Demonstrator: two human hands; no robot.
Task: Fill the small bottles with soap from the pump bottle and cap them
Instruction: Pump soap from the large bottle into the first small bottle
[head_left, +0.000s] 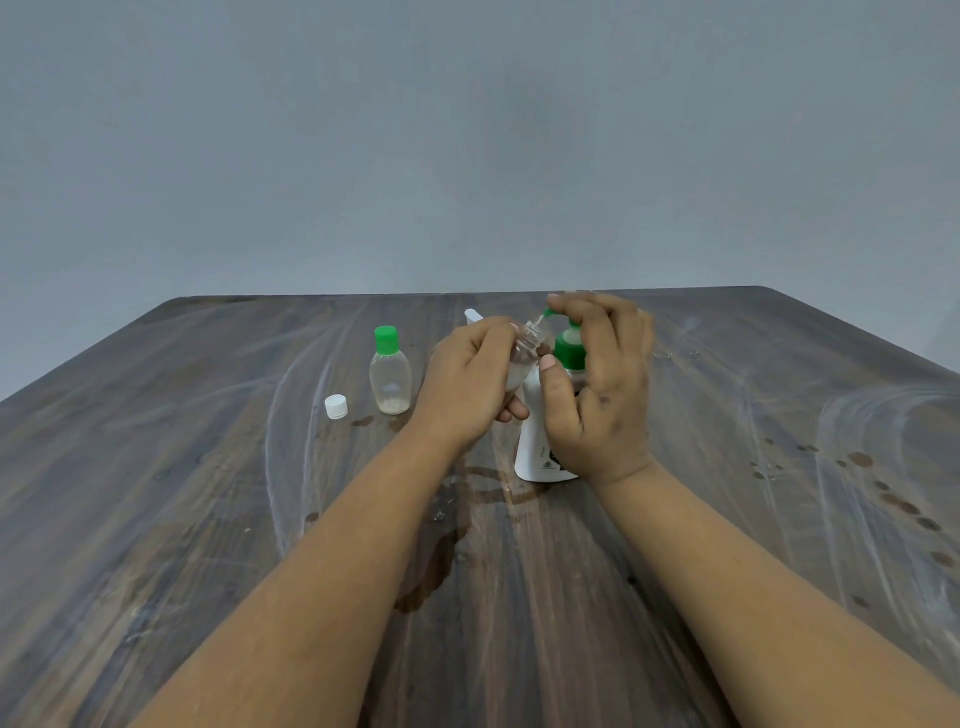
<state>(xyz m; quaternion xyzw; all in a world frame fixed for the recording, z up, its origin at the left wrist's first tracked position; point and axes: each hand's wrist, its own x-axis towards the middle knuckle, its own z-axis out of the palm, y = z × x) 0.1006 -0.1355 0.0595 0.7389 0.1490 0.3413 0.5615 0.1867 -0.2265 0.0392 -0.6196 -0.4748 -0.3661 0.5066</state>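
The white pump bottle with its green pump head stands upright mid-table. My right hand lies over the pump, fingers on its top and thumb beside the collar. My left hand grips a small clear uncapped bottle, tilted, its open neck right at the green nozzle tip. To the left, a second small clear bottle with a green cap stands upright, a little soap at its bottom. A loose white cap lies left of it.
A white object pokes out behind my left hand, mostly hidden. The dark wood table carries brown wet stains in front of the pump bottle and along the right side. A plain grey wall rises behind the far edge.
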